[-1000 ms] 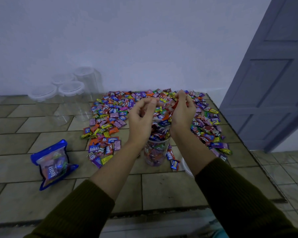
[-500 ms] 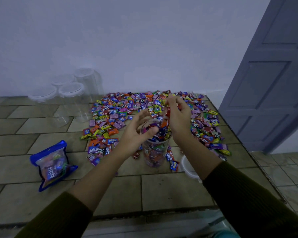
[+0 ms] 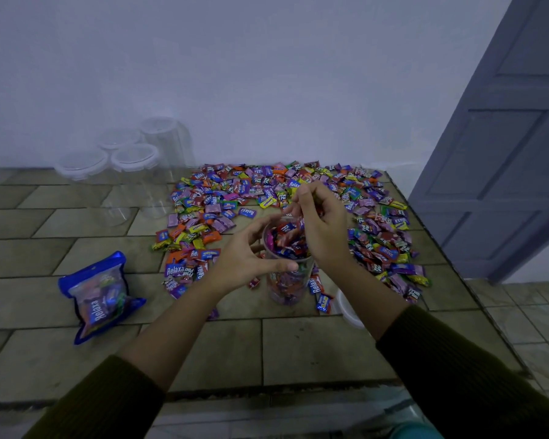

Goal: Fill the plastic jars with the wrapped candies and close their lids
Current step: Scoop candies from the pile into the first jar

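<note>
Head view: we see a clear plastic jar (image 3: 287, 274) standing upright on the tan tiled desk (image 3: 314, 350), near centre, at the front edge of the candy spread. It is filled almost to the rim with candies and has no lid on.

The left hand (image 3: 251, 251) grips the jar at the rim, thumb on the near side and fingers curved round the far side. The right hand (image 3: 322, 223) sits over the jar mouth with its fingers (image 3: 301, 198) bunched and curled, tips down, pinching wrapped candies at the opening. We can't count how many. Both forearms show dark olive sleeves (image 3: 457, 369).

A wide layer of loose multicoloured wrapped candies (image 3: 235, 191) lies behind and to both sides of the jar, running to the desk's right edge.

A white round lid (image 3: 349, 308) lies flat just right of the jar, partly hidden by the right forearm.

A blue and clear plastic candy pouch (image 3: 100, 296) lies well left of the jar.

Four empty clear lidded jars (image 3: 133, 166) are clustered at the back left, against the white wall (image 3: 267, 74).

A grey panelled door (image 3: 504, 160) stands at right.
</note>
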